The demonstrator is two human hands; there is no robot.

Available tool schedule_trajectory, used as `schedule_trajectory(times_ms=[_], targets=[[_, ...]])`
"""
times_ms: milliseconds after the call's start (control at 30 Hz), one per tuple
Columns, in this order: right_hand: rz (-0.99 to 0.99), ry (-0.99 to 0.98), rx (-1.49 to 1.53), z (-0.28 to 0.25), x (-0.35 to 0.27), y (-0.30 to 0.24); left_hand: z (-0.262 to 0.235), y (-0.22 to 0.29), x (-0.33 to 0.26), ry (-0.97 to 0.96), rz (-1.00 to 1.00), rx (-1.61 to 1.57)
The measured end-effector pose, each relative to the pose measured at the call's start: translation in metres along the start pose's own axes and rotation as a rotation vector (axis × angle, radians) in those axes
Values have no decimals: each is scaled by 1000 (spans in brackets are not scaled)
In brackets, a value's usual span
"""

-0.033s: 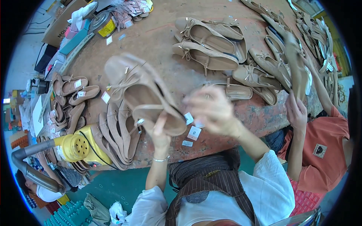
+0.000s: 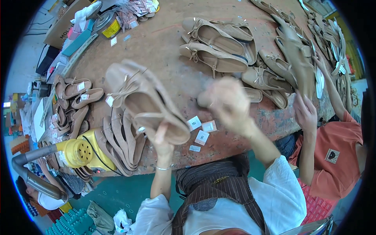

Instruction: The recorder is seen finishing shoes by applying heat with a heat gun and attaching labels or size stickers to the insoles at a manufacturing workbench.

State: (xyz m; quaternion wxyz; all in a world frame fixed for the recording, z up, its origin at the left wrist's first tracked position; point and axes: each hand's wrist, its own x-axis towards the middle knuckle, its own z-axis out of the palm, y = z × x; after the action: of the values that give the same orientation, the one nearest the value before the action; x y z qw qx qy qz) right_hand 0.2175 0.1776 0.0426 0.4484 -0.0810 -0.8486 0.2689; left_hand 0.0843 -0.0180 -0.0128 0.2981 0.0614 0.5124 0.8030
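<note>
While the left hand (image 2: pixel 161 141) reaches up from below, its grip is clamped on the heel end of a tan suede ballet flat with a small bow (image 2: pixel 145 100), which tilts up and away to the grip's left above the rust-brown table (image 2: pixel 156 47). Small white paper tags (image 2: pixel 201 131) lie just right of that grip. Further right, the right hand (image 2: pixel 227 103) is blurred; I cannot tell its grip.

Bare tabletop (image 2: pixel 156 51) mid-table, hemmed by shoe piles (image 2: pixel 219 43), paper tags (image 2: pixel 201 131) at near edge.
</note>
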Motion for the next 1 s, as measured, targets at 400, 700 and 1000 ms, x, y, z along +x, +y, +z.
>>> schedule_trajectory(times_ms=[400,700,1000], targets=[[319,-45,-674,-4,77,58,-28,20,-44,275,18,-97],[204,-282,-823,13,25,128,-32,33,-76,219,232,-36],[563,-95,640,57,28,-138,-34,16,-89,386,442,359]])
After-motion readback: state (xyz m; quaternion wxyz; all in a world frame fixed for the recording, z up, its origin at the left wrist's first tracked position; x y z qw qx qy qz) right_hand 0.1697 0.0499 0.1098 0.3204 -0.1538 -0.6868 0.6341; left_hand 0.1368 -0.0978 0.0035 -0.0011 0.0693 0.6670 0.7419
